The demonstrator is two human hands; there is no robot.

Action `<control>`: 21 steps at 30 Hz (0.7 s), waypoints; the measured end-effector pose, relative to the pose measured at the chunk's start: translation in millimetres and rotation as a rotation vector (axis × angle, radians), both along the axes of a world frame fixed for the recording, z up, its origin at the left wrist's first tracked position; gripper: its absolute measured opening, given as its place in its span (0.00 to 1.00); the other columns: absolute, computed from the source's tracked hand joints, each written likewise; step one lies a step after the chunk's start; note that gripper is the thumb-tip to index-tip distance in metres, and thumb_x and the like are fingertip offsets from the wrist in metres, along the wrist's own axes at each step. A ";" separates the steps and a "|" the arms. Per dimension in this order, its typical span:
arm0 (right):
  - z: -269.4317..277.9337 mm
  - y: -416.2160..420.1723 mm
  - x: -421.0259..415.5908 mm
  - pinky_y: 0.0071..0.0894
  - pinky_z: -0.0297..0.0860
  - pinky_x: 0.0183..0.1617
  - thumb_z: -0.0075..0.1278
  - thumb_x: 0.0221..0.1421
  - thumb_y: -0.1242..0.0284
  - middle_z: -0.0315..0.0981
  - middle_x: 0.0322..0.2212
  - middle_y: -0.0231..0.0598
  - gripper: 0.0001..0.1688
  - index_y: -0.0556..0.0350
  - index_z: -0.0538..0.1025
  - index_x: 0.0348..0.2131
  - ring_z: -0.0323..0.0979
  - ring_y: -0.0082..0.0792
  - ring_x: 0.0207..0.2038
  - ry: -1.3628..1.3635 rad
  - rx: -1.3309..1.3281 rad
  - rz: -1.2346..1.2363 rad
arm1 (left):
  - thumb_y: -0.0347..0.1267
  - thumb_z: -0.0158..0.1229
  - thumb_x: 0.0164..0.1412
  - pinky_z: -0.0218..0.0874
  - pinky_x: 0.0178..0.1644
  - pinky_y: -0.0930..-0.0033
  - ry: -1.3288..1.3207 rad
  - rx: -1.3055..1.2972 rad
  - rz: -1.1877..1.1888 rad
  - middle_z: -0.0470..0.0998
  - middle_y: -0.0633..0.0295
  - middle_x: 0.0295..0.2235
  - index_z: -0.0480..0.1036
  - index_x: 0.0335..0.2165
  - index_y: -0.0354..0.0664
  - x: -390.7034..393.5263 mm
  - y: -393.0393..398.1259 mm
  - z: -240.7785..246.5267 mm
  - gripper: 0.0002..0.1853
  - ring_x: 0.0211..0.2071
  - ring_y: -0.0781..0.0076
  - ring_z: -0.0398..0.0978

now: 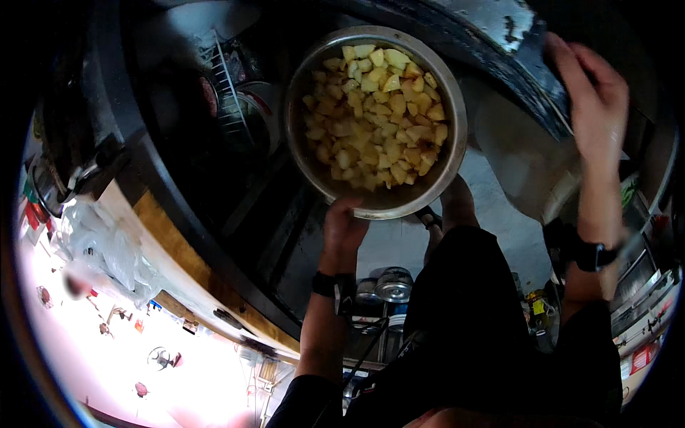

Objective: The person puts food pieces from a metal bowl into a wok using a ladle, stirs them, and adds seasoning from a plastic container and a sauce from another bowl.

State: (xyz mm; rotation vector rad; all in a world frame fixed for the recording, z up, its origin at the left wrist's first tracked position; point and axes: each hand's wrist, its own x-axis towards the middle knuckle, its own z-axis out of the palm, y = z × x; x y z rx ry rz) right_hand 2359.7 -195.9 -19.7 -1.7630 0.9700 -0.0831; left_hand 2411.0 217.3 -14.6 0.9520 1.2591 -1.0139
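A round metal bowl [456, 115] holds many chunks of pale yellow food [388, 115], perhaps cut potato or fruit; some pieces look browned. My left hand [345, 224] grips the near rim of the bowl, with the thumb over the edge. On the right, my right hand [594, 91] holds the edge of a dark, worn panel or door [527, 69] with pale scuffed patches. Its fingertips are partly hidden behind that edge. Each wrist wears a dark band. The bowl stands apart from my right hand.
Left of the bowl, a white wire rack [230, 85] sits in a dark compartment. Metal pots [394, 284] stand low near my legs. Clear plastic bags [112, 246] lie at the left on a ledge with a wooden edge [176, 230].
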 end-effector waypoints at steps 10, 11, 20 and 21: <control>32.7 -25.6 -89.0 0.23 0.65 0.51 0.45 0.61 0.70 0.75 0.43 0.39 0.16 0.57 0.76 0.46 0.72 0.27 0.45 0.126 -0.266 0.030 | 0.24 0.53 0.52 0.67 0.48 0.60 -0.220 -0.092 0.336 0.68 0.55 0.50 0.65 0.50 0.38 -5.0 38.1 16.4 0.24 0.50 0.58 0.67; 30.8 -24.6 -91.8 0.23 0.65 0.51 0.45 0.61 0.70 0.75 0.42 0.39 0.16 0.57 0.76 0.46 0.72 0.27 0.45 0.132 -0.253 0.039 | 0.26 0.53 0.53 0.68 0.47 0.60 -0.287 -0.012 0.374 0.68 0.55 0.50 0.65 0.50 0.38 -7.5 61.5 14.7 0.23 0.50 0.57 0.67; 21.5 -22.7 -93.4 0.21 0.64 0.51 0.45 0.62 0.71 0.75 0.41 0.37 0.16 0.59 0.76 0.46 0.71 0.25 0.44 0.173 -0.251 0.051 | 0.34 0.51 0.58 0.67 0.49 0.59 -0.627 -0.029 0.628 0.66 0.52 0.52 0.65 0.52 0.40 111.5 135.0 -22.7 0.22 0.51 0.56 0.66; 21.5 -25.7 -94.3 0.21 0.64 0.51 0.45 0.62 0.71 0.75 0.41 0.37 0.16 0.59 0.75 0.46 0.71 0.25 0.44 0.180 -0.248 0.053 | 0.34 0.51 0.59 0.66 0.50 0.59 -0.637 -0.015 0.639 0.66 0.52 0.52 0.65 0.52 0.40 119.8 136.6 -24.0 0.23 0.51 0.56 0.66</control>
